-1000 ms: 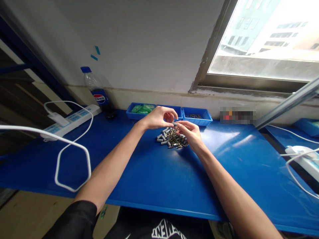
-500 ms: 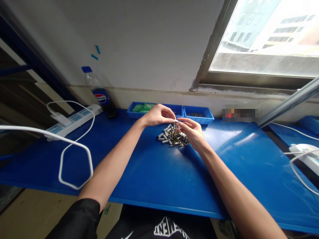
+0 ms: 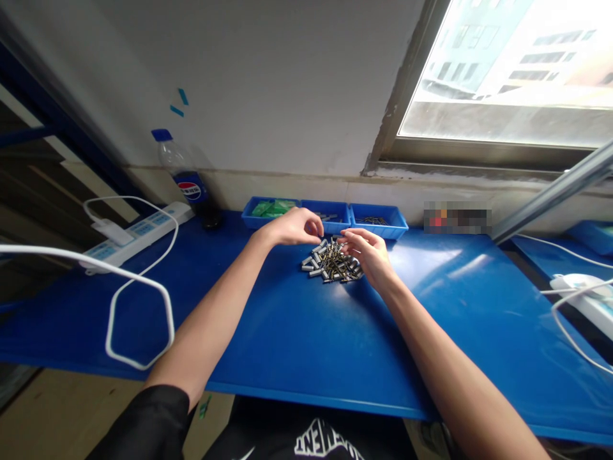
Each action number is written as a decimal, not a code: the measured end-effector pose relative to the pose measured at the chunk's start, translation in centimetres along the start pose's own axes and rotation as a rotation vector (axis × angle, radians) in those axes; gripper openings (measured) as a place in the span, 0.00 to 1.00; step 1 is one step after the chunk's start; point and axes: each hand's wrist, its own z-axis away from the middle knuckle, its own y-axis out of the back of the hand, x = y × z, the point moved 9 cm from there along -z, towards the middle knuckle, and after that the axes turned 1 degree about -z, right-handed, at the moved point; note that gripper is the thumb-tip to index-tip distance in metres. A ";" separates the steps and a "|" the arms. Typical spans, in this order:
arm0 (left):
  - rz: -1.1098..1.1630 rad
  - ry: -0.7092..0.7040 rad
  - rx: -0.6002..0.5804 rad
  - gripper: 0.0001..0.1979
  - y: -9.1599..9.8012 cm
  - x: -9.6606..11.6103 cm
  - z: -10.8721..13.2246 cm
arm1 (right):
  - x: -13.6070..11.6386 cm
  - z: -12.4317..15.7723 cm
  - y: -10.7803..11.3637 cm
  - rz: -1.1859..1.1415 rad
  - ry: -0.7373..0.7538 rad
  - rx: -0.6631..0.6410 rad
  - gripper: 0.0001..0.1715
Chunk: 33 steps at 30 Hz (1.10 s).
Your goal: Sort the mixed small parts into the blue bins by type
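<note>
A pile of small silver cylinders and brass-coloured pins (image 3: 331, 262) lies on the blue table (image 3: 287, 332). My left hand (image 3: 299, 225) hovers at the pile's upper left, fingers curled and thumb close to them; whatever may be between the fingertips is too small to name. Over the pile's upper right is my right hand (image 3: 368, 250), its fingers bent toward the thumb, and anything at its tips cannot be made out. The two hands are apart. Behind them stand three blue bins: one with green packets (image 3: 274, 207), a middle one (image 3: 330, 225) and a right one with dark pins (image 3: 375, 221).
A cola bottle (image 3: 191, 185) stands at the back left beside a white power strip (image 3: 136, 236). A white cable (image 3: 170, 306) loops over the table's left side. Another power strip (image 3: 587, 294) sits at the far right, near a slanted metal bar (image 3: 550, 195).
My left hand has moved left, away from my right hand; their fingertips met over the pile before. The small silver piece between them no longer shows there. The view has shifted slightly.
</note>
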 end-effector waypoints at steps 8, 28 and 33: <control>-0.293 0.139 -0.312 0.16 -3.0 -0.5 0.9 | -0.1 0.1 0.0 0.006 -0.015 0.003 0.14; 0.479 -0.120 0.086 0.12 0.5 2.9 0.1 | -0.5 0.5 -1.0 0.061 0.025 -0.085 0.21; 0.475 -0.131 0.076 0.13 0.3 2.7 0.0 | -0.6 0.6 -1.1 0.036 0.045 -0.100 0.21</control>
